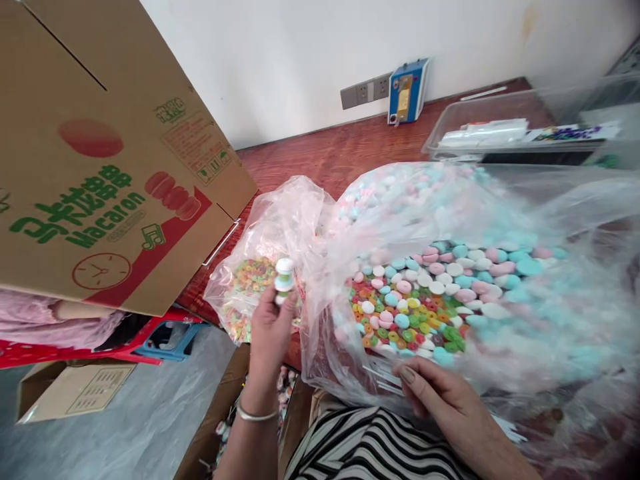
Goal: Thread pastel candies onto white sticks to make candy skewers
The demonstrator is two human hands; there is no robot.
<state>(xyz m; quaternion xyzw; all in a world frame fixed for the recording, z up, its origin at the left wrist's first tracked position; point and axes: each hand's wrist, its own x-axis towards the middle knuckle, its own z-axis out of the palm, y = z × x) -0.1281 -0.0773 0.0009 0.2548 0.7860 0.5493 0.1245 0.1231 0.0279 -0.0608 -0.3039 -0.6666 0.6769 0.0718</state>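
Observation:
My left hand (270, 323) is closed around a short stack of candies (285, 279), white with pale green and blue parts, held upright above a clear bag of ring-shaped candies (257, 275). My right hand (445, 403) is curled, thumb near the fingers, over thin white sticks (385, 379) at the front edge of a large clear bag (320, 333). The sticks' ends show on both sides of it; its fingertips are partly hidden. In the large bag lie pink, white and blue rounded candies (437, 270) and small coloured ring candies (420, 320).
A large cardboard carton (115, 173) stands at left. Below, an open box (225, 400) contains wrapped sweets. On the reddish wooden table (320, 157) are a blue device (407, 93) and a clear plastic bin (440, 137). Another person's pink sleeve (65, 320) shows at far left.

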